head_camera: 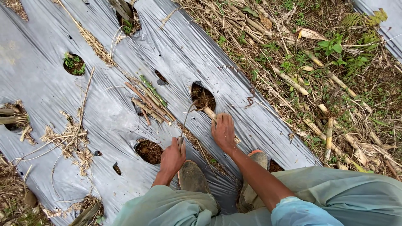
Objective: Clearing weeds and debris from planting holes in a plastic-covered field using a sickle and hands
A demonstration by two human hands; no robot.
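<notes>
I stand on a sheet of silver-grey plastic mulch (50, 96) laid over a field bed. My left hand (172, 158) is closed on the handle of a thin curved sickle (187, 115), its blade reaching toward a planting hole (203, 97). My right hand (224, 132) grips a pale dry stalk stump (209, 111) that sticks out of that hole. Both my muddy boots (191, 176) rest on the plastic just below the hands.
Several more holes pierce the plastic (148, 150), some with weeds (74, 63) or cut stumps (10, 117). A bundle of cut stalks (150, 100) lies on the sheet. Dry stalks and green weeds (318, 75) fill the furrow to the right.
</notes>
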